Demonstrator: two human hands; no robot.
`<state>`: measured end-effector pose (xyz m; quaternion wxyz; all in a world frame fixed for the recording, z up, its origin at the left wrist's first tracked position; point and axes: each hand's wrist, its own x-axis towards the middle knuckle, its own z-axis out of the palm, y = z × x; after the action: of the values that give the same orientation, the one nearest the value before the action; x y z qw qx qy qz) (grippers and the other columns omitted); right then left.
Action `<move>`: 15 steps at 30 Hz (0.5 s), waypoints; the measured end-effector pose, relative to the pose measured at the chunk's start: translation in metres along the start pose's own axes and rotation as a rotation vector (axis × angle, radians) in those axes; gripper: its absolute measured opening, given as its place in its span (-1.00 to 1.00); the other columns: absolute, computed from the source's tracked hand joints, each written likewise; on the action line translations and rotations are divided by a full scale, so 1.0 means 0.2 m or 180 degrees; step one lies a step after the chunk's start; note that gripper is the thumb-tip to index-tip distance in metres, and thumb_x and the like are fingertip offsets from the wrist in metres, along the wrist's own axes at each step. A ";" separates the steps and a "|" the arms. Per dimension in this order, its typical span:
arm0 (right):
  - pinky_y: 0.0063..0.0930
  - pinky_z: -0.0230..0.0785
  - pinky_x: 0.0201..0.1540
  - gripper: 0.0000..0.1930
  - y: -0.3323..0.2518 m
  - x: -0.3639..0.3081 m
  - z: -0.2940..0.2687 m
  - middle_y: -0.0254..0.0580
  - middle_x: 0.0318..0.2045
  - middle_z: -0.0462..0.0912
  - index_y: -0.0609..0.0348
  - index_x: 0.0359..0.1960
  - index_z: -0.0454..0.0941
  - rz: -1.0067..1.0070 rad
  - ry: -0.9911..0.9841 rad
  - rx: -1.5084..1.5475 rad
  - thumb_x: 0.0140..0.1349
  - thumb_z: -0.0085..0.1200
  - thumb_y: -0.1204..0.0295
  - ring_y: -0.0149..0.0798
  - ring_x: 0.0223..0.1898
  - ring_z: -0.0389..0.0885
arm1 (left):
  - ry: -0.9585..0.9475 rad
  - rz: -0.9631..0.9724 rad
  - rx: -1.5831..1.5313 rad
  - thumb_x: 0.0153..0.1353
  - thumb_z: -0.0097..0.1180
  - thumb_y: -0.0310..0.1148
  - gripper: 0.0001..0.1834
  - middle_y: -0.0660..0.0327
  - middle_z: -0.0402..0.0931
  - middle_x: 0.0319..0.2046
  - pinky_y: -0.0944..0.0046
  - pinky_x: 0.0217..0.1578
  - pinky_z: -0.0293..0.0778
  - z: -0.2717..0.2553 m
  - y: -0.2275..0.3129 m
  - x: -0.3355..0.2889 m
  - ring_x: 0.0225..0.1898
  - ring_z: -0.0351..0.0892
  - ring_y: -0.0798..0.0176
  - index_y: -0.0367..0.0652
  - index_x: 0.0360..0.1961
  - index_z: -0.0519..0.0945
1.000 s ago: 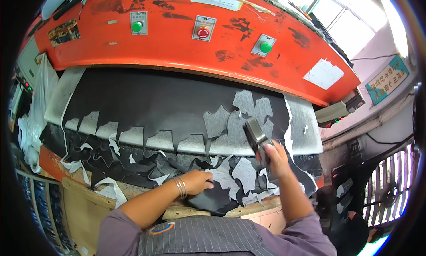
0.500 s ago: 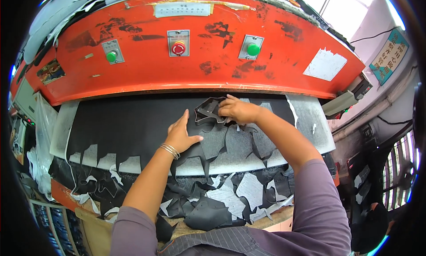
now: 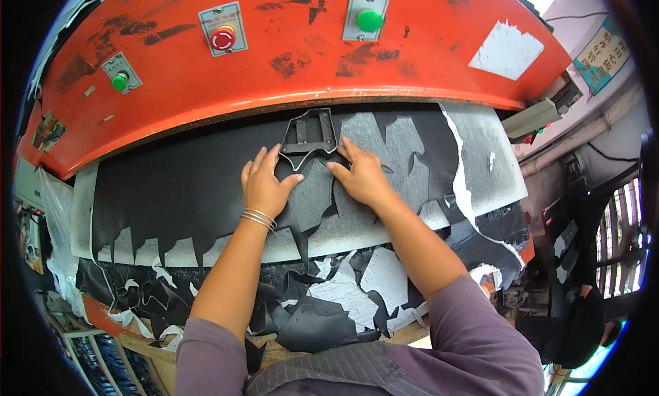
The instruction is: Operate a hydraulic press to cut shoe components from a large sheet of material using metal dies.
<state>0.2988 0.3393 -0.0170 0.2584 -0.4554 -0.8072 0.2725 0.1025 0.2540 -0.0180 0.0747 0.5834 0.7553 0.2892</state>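
A metal cutting die point(image 3: 306, 148), an angular frame with crossbars and a notched near edge, lies on a black sheet point(image 3: 185, 183) of leather-like material. My left hand point(image 3: 266, 184) is open beside the die's near left corner, fingers spread over the sheet and index fingertip at the metal edge. At the opposite corner, my right hand point(image 3: 364, 175) grips the die's edge between fingers and thumb. Right of the die, cut-out gaps in the sheet expose the pale grey cutting board point(image 3: 312, 198).
An orange-red press beam point(image 3: 288, 80) spans the far side, bearing two green buttons and a red knob point(image 3: 223, 38). Black and white offcuts point(image 3: 319, 327) heap along the near edge. A white strip point(image 3: 460, 169) trails down the sheet's right side.
The die has been turned and set with its notched edge toward me. My right hand has shifted from its inside to its near right corner. The view has tilted downward.
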 end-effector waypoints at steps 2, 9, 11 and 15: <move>-0.09 0.07 0.28 -0.38 -0.02 -0.03 0.06 0.03 0.04 0.56 0.38 0.20 0.30 0.0091 0.0128 -0.0047 0.15 0.14 0.28 -0.04 0.15 0.46 | 0.0026 0.0046 -0.0001 -0.07 0.36 -0.05 -0.20 -0.05 0.53 0.02 0.03 0.30 -0.02 0.02 0.01 0.01 0.31 0.21 0.07 -0.17 0.19 0.40; -0.09 0.09 0.25 -0.48 -0.01 -0.04 0.13 0.05 0.02 0.56 0.39 0.13 0.37 -0.0031 0.0813 -0.0417 0.12 0.10 0.42 -0.04 0.11 0.47 | 0.0086 0.0064 0.0074 0.01 0.29 -0.01 -0.25 0.00 0.58 -0.03 0.03 0.30 -0.06 0.05 0.03 0.04 0.34 0.18 0.10 -0.14 0.19 0.40; -0.10 0.08 0.26 -0.49 0.01 -0.03 0.13 0.05 0.05 0.54 0.39 0.12 0.37 -0.0248 0.0869 -0.0498 0.12 0.10 0.42 -0.05 0.14 0.45 | 0.0100 0.0089 0.0059 0.01 0.29 -0.01 -0.25 0.00 0.57 -0.01 0.04 0.30 -0.06 0.05 0.02 0.04 0.35 0.16 0.11 -0.14 0.19 0.40; -0.07 0.09 0.25 -0.49 0.02 -0.03 0.13 0.12 0.02 0.53 0.42 0.10 0.38 -0.0288 0.0804 -0.0481 0.11 0.11 0.42 -0.05 0.13 0.45 | 0.0035 0.0085 -0.0009 0.00 0.30 -0.02 -0.25 -0.02 0.56 0.00 0.03 0.31 -0.10 0.06 0.00 0.05 0.35 0.15 0.11 -0.15 0.19 0.40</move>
<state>0.2865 0.3307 -0.0403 0.3350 -0.4674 -0.8061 0.1396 0.1055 0.2679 -0.0260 0.0676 0.5918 0.7474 0.2944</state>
